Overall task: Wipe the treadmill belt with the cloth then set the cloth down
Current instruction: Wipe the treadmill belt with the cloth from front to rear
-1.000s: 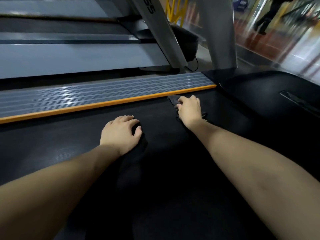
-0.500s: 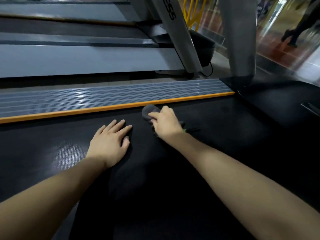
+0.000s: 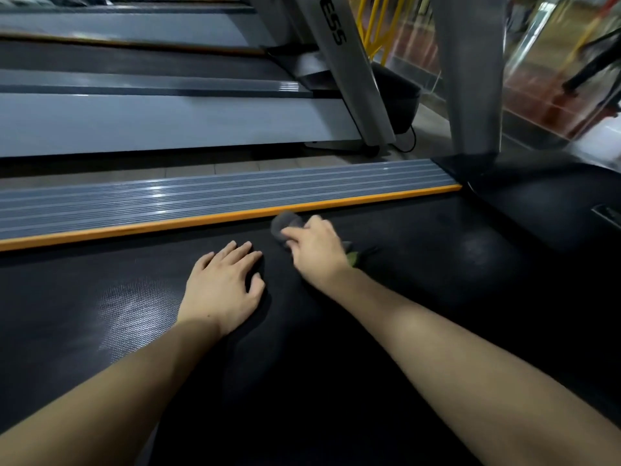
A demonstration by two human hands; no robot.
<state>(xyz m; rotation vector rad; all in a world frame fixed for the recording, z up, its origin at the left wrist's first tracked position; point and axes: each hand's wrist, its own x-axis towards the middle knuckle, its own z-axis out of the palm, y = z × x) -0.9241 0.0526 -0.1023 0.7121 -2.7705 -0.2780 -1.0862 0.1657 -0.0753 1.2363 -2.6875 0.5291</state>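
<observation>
- Head view looks down on a black treadmill belt (image 3: 420, 297), with both bare forearms reaching forward across it.
- Writing: the slanted grey upright (image 3: 339, 62) of the neighbouring machine carries dark letters that read "ESS"; whatever comes before them is cut off by the top edge.
- Left hand (image 3: 223, 284) lies palm down on the belt, flat and spread, fingers together and thumb out to the side, with nothing in it.
- Right hand (image 3: 316, 252) is curled over a dark grey cloth (image 3: 284, 225) and presses it onto the belt; a rounded bunch of the fabric pokes out past the fingertips.
- More of the cloth shows behind the right wrist, with a small greenish edge on it.
- Cloth sits on the belt close beside the orange strip (image 3: 201, 220), near the front end of the deck and just to the right of the left hand.
- Beyond the orange strip runs a ribbed grey side rail (image 3: 168, 200).
- A wide grey post (image 3: 470, 79) rises from the black motor cover (image 3: 537, 203) at the right.
- Beyond lie a bare strip of floor and the second treadmill; yellow bars (image 3: 376, 25) and a blurred reddish floor show at the top right.
</observation>
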